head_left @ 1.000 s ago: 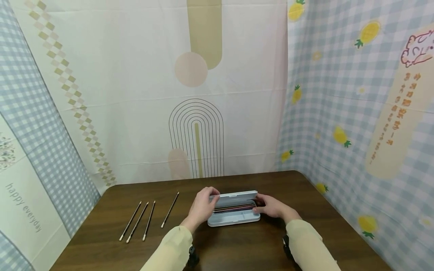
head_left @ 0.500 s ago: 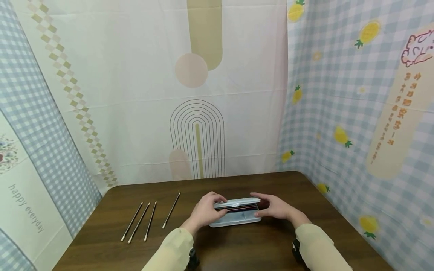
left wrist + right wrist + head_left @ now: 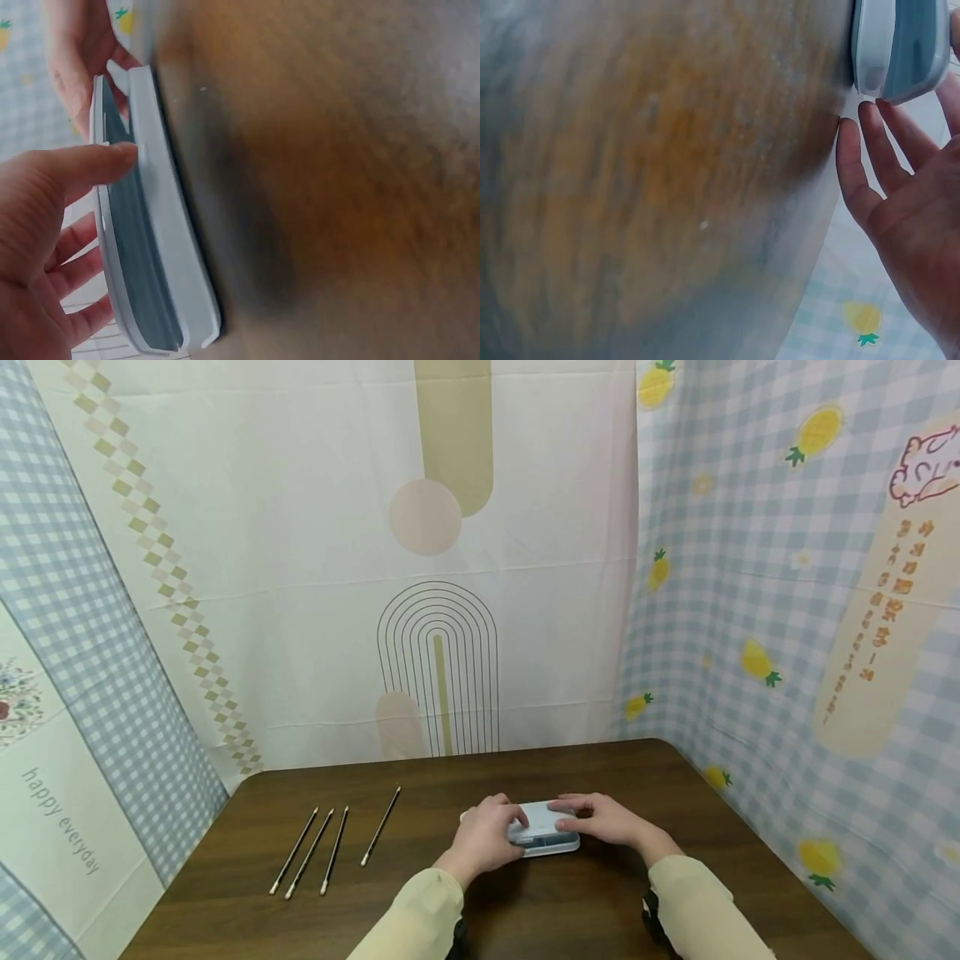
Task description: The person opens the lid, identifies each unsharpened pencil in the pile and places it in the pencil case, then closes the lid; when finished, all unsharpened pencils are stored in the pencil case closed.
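Note:
A pale blue-grey pencil case (image 3: 542, 815) lies on the table in the head view, its lid lowered nearly flat over the base. In the left wrist view a gap shows between the lid (image 3: 112, 247) and the base (image 3: 176, 255). My left hand (image 3: 487, 837) grips the case's left part, thumb (image 3: 105, 161) at the front gap and fingers over the lid. At the right end is my right hand (image 3: 606, 820), its extended fingers on the lid and at the case's end. In the right wrist view its fingers (image 3: 885, 150) reach the case's end corner. The lid hides what lies inside.
Several dark pencils (image 3: 303, 856) with white ends lie on the left of the brown table (image 3: 420, 902). One of these pencils (image 3: 381, 827) lies apart, nearer the case. Patterned cloths (image 3: 300, 568) hang behind and at both sides of the table.
The case lid has come down from a raised position, covering the pencils inside. My left hand has moved right along the case's front, and my right hand has come over the lid's right end.

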### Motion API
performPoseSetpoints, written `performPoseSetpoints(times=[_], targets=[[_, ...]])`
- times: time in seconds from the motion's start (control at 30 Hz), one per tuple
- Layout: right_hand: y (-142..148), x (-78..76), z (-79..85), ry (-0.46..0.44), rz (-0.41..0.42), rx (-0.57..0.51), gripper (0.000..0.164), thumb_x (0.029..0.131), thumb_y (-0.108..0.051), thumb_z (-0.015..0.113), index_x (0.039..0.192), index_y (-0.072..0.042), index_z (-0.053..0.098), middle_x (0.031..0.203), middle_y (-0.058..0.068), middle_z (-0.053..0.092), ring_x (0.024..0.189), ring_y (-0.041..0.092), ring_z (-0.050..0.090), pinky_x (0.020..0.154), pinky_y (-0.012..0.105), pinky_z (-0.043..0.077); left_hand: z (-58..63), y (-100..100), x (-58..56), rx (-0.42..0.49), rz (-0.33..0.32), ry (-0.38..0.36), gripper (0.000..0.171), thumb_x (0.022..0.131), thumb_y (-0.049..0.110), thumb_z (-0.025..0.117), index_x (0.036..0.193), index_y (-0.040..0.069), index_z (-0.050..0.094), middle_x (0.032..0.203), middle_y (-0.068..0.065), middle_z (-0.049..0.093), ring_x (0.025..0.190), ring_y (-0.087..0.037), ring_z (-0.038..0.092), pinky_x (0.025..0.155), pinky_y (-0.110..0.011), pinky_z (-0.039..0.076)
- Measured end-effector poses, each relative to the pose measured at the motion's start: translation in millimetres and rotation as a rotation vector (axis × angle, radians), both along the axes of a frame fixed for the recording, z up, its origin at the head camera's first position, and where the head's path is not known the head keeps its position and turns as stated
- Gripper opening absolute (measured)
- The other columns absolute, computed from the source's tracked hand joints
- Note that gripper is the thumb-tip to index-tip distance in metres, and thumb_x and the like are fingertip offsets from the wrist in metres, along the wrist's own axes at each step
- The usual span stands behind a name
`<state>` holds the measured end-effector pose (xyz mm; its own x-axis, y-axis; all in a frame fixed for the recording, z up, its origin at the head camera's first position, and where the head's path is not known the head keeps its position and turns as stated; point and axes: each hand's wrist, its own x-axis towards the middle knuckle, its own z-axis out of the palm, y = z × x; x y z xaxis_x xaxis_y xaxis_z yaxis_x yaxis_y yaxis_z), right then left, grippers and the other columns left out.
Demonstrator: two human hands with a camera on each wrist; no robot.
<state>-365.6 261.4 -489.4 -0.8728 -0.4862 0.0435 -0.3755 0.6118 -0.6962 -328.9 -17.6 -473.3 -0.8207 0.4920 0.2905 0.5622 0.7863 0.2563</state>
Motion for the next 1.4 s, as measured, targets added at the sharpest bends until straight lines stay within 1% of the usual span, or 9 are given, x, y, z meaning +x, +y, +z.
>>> performPoseSetpoints(times=[0.1, 0.2, 0.3, 0.53, 0.63, 0.73, 0.8, 1.03, 1.4], targets=[[-0.9, 0.6, 0.7, 0.004, 0.004, 0.028, 0.051, 0.099, -0.045, 0.075, 0.145, -0.024, 0.069, 0.153, 0.016, 0.058, 0.139, 0.040, 0.054, 0.110, 0.064, 0.043, -3.6, 3.4, 1.7, -0.050, 0.004, 0.063, 0.030, 0.076, 0.027, 0.096, 0.101, 0.025, 0.080, 0.105, 0.004, 0.068, 0.097, -0.016, 0.063, 0.079, -0.042, 0.057], [-1.6, 2.2, 1.8, 0.003, 0.004, 0.062, 0.055, 0.097, -0.046, 0.078, 0.147, -0.025, 0.068, 0.150, 0.013, 0.062, 0.132, 0.033, 0.057, 0.107, 0.060, 0.046, -5.0, 5.2, 3.1, -0.079, 0.007, 0.099, 0.029, 0.074, 0.023, 0.096, 0.099, 0.025, 0.080, 0.106, 0.003, 0.070, 0.097, -0.017, 0.065, 0.075, -0.039, 0.058], [-1.6, 2.7, 1.6, 0.006, 0.003, 0.081, 0.057, 0.096, -0.046, 0.080, 0.147, -0.025, 0.067, 0.148, 0.012, 0.062, 0.127, 0.029, 0.058, 0.105, 0.058, 0.047, -6.4, 6.7, 2.9, -0.099, 0.017, 0.116, 0.029, 0.073, 0.023, 0.096, 0.097, 0.026, 0.080, 0.106, 0.003, 0.070, 0.097, -0.016, 0.066, 0.074, -0.036, 0.058], [-2.2, 1.4, 0.7, 0.009, -0.012, 0.085, 0.055, 0.094, -0.044, 0.082, 0.144, -0.024, 0.070, 0.139, 0.008, 0.066, 0.108, 0.024, 0.055, 0.095, 0.049, 0.048, -9.7, 9.0, 0.9, -0.116, 0.033, 0.156, 0.028, 0.071, 0.023, 0.096, 0.094, 0.027, 0.079, 0.095, 0.008, 0.066, 0.087, -0.011, 0.064, 0.066, -0.030, 0.053], [-3.1, 2.0, 1.3, 0.013, -0.014, 0.089, 0.055, 0.094, -0.043, 0.083, 0.143, -0.023, 0.071, 0.137, 0.008, 0.066, 0.106, 0.023, 0.055, 0.093, 0.046, 0.049, -10.7, 10.2, 0.3, -0.125, 0.039, 0.170, 0.029, 0.070, 0.024, 0.096, 0.093, 0.028, 0.079, 0.093, 0.009, 0.065, 0.084, -0.010, 0.063, 0.063, -0.028, 0.051], [-4.1, 3.1, 2.7, 0.015, -0.017, 0.094, 0.054, 0.094, -0.042, 0.083, 0.142, -0.022, 0.072, 0.137, 0.009, 0.067, 0.106, 0.023, 0.055, 0.092, 0.044, 0.049, -11.6, 11.2, 0.6, -0.133, 0.044, 0.178, 0.029, 0.069, 0.025, 0.096, 0.093, 0.028, 0.079, 0.092, 0.010, 0.065, 0.083, -0.010, 0.063, 0.063, -0.028, 0.050], [-4.7, 3.8, 3.7, 0.016, -0.019, 0.096, 0.053, 0.093, -0.041, 0.084, 0.141, -0.022, 0.072, 0.137, 0.009, 0.067, 0.107, 0.023, 0.056, 0.093, 0.045, 0.050, -11.6, 11.4, 1.1, -0.135, 0.046, 0.183, 0.029, 0.069, 0.025, 0.096, 0.092, 0.028, 0.079, 0.091, 0.010, 0.065, 0.082, -0.009, 0.063, 0.063, -0.028, 0.049], [-5.9, 5.9, 4.9, 0.001, -0.029, 0.084, 0.051, 0.092, -0.037, 0.085, 0.140, -0.024, 0.073, 0.143, 0.013, 0.065, 0.120, 0.028, 0.059, 0.102, 0.057, 0.050, -12.8, 10.9, 1.9, -0.135, 0.043, 0.200, 0.030, 0.069, 0.026, 0.096, 0.092, 0.027, 0.077, 0.088, 0.010, 0.062, 0.079, -0.009, 0.061, 0.062, -0.028, 0.048], [-6.6, 7.4, 6.1, -0.008, -0.041, 0.075, 0.050, 0.092, -0.037, 0.086, 0.139, -0.023, 0.074, 0.145, 0.015, 0.064, 0.127, 0.032, 0.059, 0.105, 0.059, 0.049, -17.0, 11.5, -0.3, -0.132, 0.032, 0.218, 0.031, 0.069, 0.025, 0.096, 0.092, 0.026, 0.075, 0.089, 0.007, 0.062, 0.079, -0.011, 0.060, 0.061, -0.028, 0.048]])
